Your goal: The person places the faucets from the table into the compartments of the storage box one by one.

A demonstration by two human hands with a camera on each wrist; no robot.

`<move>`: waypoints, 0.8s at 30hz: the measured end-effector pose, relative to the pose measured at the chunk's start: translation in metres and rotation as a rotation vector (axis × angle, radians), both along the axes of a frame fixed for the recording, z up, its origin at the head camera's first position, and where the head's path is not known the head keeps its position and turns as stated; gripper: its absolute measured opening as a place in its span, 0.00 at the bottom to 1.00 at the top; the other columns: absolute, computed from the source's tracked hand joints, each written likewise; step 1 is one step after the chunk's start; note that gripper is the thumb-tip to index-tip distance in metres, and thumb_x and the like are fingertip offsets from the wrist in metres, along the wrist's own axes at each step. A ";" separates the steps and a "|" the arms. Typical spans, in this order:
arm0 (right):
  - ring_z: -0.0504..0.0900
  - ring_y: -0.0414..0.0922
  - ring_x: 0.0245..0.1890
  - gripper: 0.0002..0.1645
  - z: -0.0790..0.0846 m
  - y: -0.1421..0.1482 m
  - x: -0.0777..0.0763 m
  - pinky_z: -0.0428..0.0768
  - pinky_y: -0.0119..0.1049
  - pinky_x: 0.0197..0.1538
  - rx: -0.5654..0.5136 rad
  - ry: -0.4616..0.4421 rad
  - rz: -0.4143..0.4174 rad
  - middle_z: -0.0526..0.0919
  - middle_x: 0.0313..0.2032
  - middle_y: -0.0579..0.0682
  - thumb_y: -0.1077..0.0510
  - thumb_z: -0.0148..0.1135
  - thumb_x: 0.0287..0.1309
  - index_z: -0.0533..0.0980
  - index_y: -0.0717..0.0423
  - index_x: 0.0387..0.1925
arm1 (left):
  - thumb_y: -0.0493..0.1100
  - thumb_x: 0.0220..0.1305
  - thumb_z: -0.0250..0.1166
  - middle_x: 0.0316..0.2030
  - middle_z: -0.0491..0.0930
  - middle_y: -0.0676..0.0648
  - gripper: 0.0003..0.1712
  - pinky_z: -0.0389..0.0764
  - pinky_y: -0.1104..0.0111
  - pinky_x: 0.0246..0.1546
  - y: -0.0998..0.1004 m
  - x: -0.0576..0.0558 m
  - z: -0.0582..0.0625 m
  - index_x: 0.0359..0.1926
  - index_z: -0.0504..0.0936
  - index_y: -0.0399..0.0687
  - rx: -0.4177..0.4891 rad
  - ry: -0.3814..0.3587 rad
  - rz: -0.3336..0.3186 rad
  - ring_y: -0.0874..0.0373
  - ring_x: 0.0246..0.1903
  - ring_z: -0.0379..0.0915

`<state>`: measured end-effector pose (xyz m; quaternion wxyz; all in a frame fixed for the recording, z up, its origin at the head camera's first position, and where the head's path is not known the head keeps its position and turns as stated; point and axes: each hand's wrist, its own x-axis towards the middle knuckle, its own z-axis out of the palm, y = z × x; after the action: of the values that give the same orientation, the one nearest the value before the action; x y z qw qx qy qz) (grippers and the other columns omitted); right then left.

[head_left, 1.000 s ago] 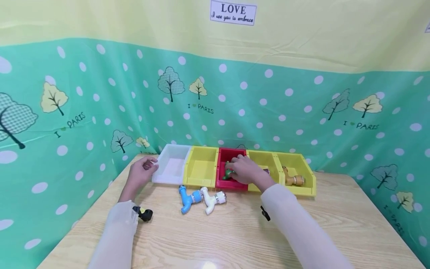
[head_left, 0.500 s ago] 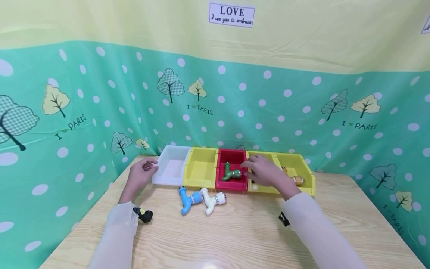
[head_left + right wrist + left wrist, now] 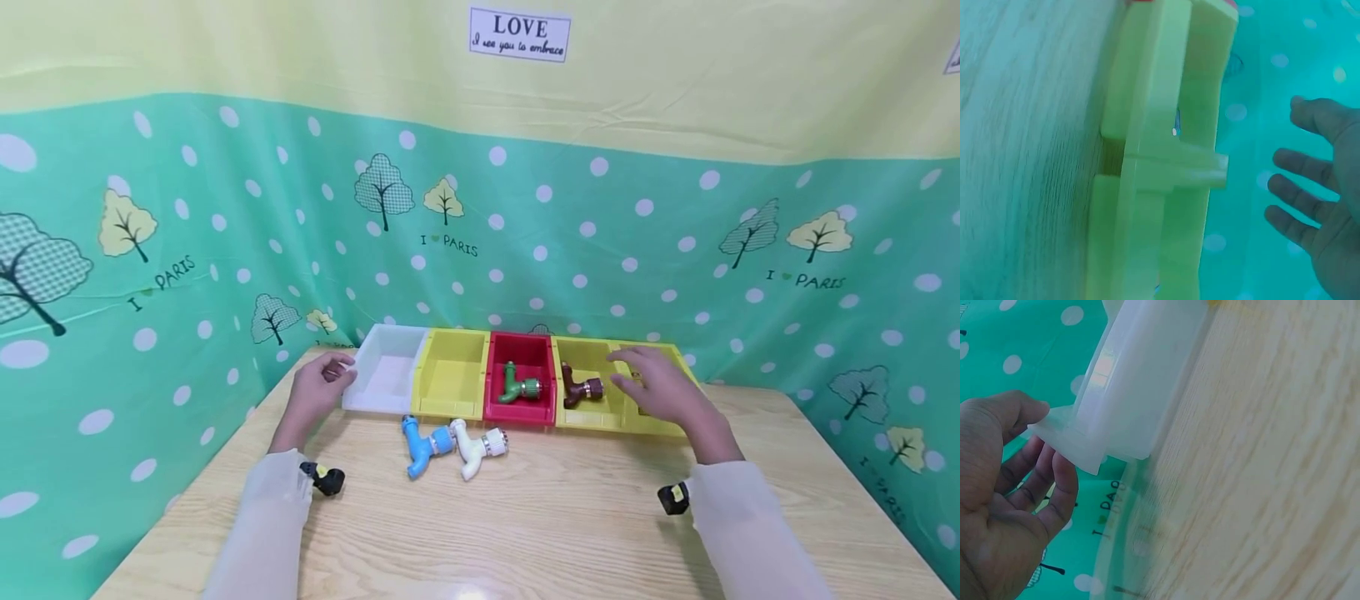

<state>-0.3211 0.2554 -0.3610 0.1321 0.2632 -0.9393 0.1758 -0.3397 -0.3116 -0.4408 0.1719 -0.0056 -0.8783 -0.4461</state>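
Observation:
My left hand pinches the left rim of the white bin; the left wrist view shows the thumb over the rim of the white bin and fingers beneath. My right hand hovers over the two right-hand yellow bins, its fingers apart and holding nothing, also seen in the right wrist view beside a yellow bin. A green tap lies in the red bin. A dark brown tap lies in the yellow bin right of it. The right hand largely hides the rightmost bin's inside.
A blue tap and a white tap lie side by side on the wooden table, in front of the bins. Another yellow bin stands between the white and red ones. A patterned curtain hangs behind.
My right hand has let go of the green tap in the red bin and moved right over the yellow bins, uncovering the brown tap. The left hand stays at the white bin.

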 end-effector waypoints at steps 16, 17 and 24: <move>0.65 0.76 0.64 0.36 -0.025 0.057 0.012 0.67 0.74 0.59 -0.278 -0.101 -0.232 0.65 0.66 0.78 0.48 0.52 0.78 0.61 0.69 0.73 | 0.46 0.73 0.64 0.44 0.79 0.41 0.14 0.79 0.65 0.39 0.001 0.002 0.002 0.54 0.81 0.44 0.007 -0.001 0.002 0.48 0.43 0.75; 0.65 0.76 0.64 0.37 -0.027 0.060 0.013 0.67 0.74 0.59 -0.291 -0.105 -0.244 0.64 0.66 0.78 0.47 0.51 0.78 0.59 0.70 0.73 | 0.46 0.73 0.64 0.43 0.79 0.41 0.14 0.79 0.65 0.39 0.002 0.002 0.002 0.53 0.81 0.44 0.007 -0.001 0.004 0.48 0.42 0.75; 0.68 0.78 0.60 0.41 -0.040 0.077 0.017 0.72 0.71 0.56 -0.356 -0.155 -0.368 0.64 0.64 0.82 0.43 0.47 0.79 0.56 0.71 0.74 | 0.45 0.73 0.64 0.43 0.79 0.40 0.14 0.79 0.65 0.38 0.002 0.001 0.002 0.53 0.81 0.43 0.003 0.005 0.002 0.49 0.42 0.75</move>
<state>-0.3044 0.3328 -0.4006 0.1339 0.0462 -0.9330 0.3309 -0.3382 -0.3101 -0.4383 0.1747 -0.0058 -0.8772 -0.4472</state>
